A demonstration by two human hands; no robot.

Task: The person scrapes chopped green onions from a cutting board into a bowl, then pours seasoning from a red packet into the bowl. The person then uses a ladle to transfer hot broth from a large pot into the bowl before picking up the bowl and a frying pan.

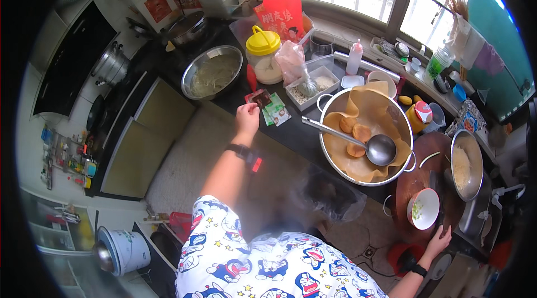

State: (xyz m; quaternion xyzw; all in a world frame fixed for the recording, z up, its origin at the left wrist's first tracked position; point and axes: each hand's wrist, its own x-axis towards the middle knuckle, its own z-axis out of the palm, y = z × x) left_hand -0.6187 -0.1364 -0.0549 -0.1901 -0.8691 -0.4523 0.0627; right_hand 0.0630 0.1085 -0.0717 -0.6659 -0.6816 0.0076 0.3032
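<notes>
My left hand (247,117) is reached out to the counter's front edge with its fingers curled. Its fingertips are at the lower edge of a dark red packet (261,98), beside green packets (276,109); whether it pinches one is not clear. My right hand (440,240) is at the near rim of a round wooden chopping board (405,180). Its fingers meet the end of a dark-handled knife (439,203), and the grip is partly hidden. Beside the knife, a white bowl (428,210) with an orange rim holds chopped green pieces.
A large white pot (325,147) holds brown paper, several browned round pieces (361,132) and a steel ladle (381,150). Steel basins hold soaking strands (214,73) and pale shreds (461,168). A yellow-lidded jar (263,42) stands behind. Below hangs a plastic bag (331,193).
</notes>
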